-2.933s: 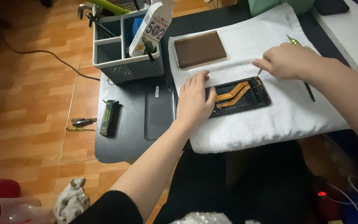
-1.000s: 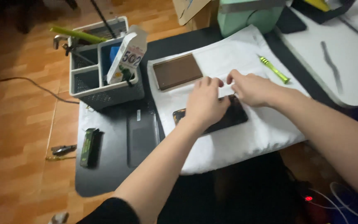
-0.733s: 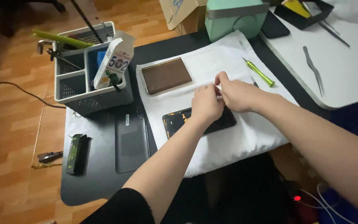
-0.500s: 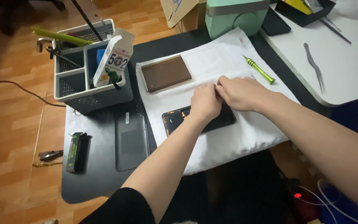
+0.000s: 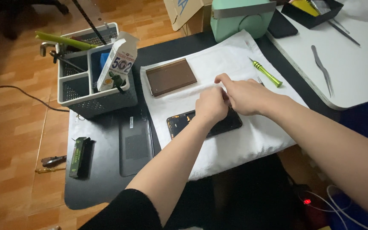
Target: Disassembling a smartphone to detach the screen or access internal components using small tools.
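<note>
Both hands meet over the opened dark phone, which lies on a white towel that cushions it. The left hand presses it steady; the right hand pinches something small, its fingers nearly closed—what, I cannot tell.

The floor is orange-brown wood parquet, filling the view from 7 to 11 o'clock. A black cable snakes over it at 9 o'clock. A dark low table sits at the centre, its rounded corner toward 7 o'clock. A white table with a rounded edge takes up 2 o'clock, just beside the dark one. A cardboard box stands on the floor at 12 o'clock. Dark blue cloth lies at 3 o'clock. White cords and a small red light show at 5 o'clock. Light is dim and even.
</note>
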